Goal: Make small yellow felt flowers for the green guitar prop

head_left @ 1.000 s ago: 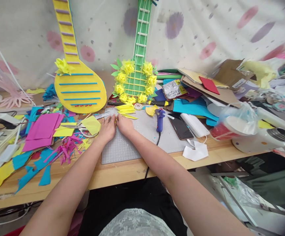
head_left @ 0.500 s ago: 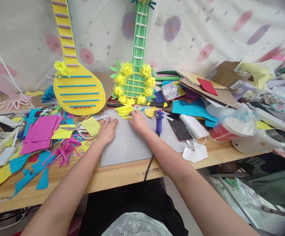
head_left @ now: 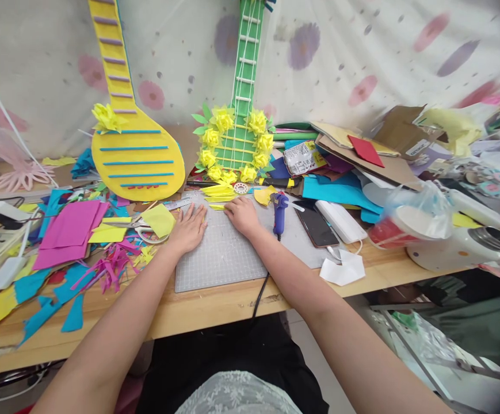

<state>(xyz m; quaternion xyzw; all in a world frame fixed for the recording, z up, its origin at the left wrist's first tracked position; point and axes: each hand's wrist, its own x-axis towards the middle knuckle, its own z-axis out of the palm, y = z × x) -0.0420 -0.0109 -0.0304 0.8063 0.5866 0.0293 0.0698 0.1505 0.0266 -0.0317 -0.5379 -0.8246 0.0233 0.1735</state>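
My left hand (head_left: pixel 188 228) lies flat with its fingers spread on the left part of the grey cutting mat (head_left: pixel 219 261). My right hand (head_left: pixel 241 215) rests on the same mat, fingers stretched out and slightly bent, their tips beside a thin yellow paper strip (head_left: pixel 217 207). Just beyond it lies a stack of yellow paper strips (head_left: pixel 219 191), with a white reel (head_left: pixel 240 188) to the right. A blue glue gun (head_left: pixel 279 214) stands right of my right hand. Near my left wrist are scissors (head_left: pixel 144 232), partly under yellow paper (head_left: pixel 159 221).
A yellow paper guitar (head_left: pixel 140 156) and a green one (head_left: pixel 237 150) with yellow flowers lean at the back. Magenta sheets (head_left: pixel 71 234) and scraps lie left. A phone (head_left: pixel 316 224), power bank (head_left: pixel 340 221), bagged cup (head_left: pixel 409 221) and open bottle (head_left: pixel 461 247) are on the right.
My right hand has drawn back slightly from the stack of yellow strips; a single strip now shows apart from it. My left hand stays flat on the mat. The view has shifted slightly.
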